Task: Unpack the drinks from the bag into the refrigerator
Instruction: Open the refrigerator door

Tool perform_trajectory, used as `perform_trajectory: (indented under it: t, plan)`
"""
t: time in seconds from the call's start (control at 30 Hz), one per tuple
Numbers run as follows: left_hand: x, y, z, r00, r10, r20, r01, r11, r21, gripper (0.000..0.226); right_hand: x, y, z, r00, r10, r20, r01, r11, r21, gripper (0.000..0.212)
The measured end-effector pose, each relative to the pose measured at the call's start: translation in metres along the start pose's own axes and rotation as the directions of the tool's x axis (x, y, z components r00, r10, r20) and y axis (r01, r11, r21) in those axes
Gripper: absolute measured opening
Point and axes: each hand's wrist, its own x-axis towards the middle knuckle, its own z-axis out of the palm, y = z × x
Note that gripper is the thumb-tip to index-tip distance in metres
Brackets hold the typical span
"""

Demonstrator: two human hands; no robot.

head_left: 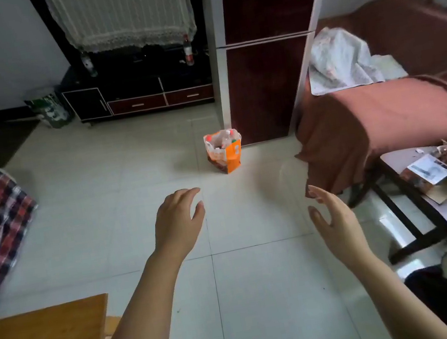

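From the head view, an orange paper bag (224,151) holding drink bottles (226,137) stands on the tiled floor, just beside the closed dark-red refrigerator (266,74). Nearer, the left hand (177,220) and right hand (334,219) hover with fingers relaxed and apart, holding nothing.

Left hand (177,220) and right hand (334,219) outstretched, fingers relaxed.

One head-worn wide-angle view is aimed forward and down. The left hand (179,220) and right hand (334,219) are framed near; bag (224,151) is seen well beyond the fingertips (195,190).
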Motion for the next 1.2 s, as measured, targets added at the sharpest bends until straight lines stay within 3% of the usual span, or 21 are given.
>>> perform_trajectory:
  t: [0.13, 0.37, 0.5, 0.9, 1.2]
  plan:
    - [0.008, 0.006, 0.01, 1.0, -0.005, -0.021, 0.005, 1.0, -0.008, 0.034, 0.013, 0.005, 0.0, 0.999, -0.013, 0.035, 0.015, 0.998, -0.053, 0.041]
    - [0.002, -0.009, 0.032, 0.995, -0.101, 0.02, 0.101, 0.995, -0.016, 0.034, 0.038, 0.015, 0.005, 0.997, 0.003, 0.081, -0.003, 1.0, -0.006, 0.039]
    - [0.023, -0.021, 0.028, 0.989, -0.149, -0.024, 0.148, 0.988, -0.038, 0.033, 0.061, 0.007, 0.016, 0.996, 0.004, 0.089, -0.006, 1.0, 0.019, 0.038]
    - [0.18, -0.093, 0.008, 0.989, -0.148, -0.004, 0.148, 0.989, -0.026, 0.034, 0.198, -0.032, 0.093, 0.994, 0.045, 0.101, -0.037, 0.996, -0.079, 0.038]
    - [0.311, -0.129, -0.009, 0.998, -0.061, 0.011, 0.061, 0.998, -0.02, 0.033, 0.308, -0.072, 0.152, 0.997, 0.056, 0.048, -0.053, 0.997, -0.063, 0.039]
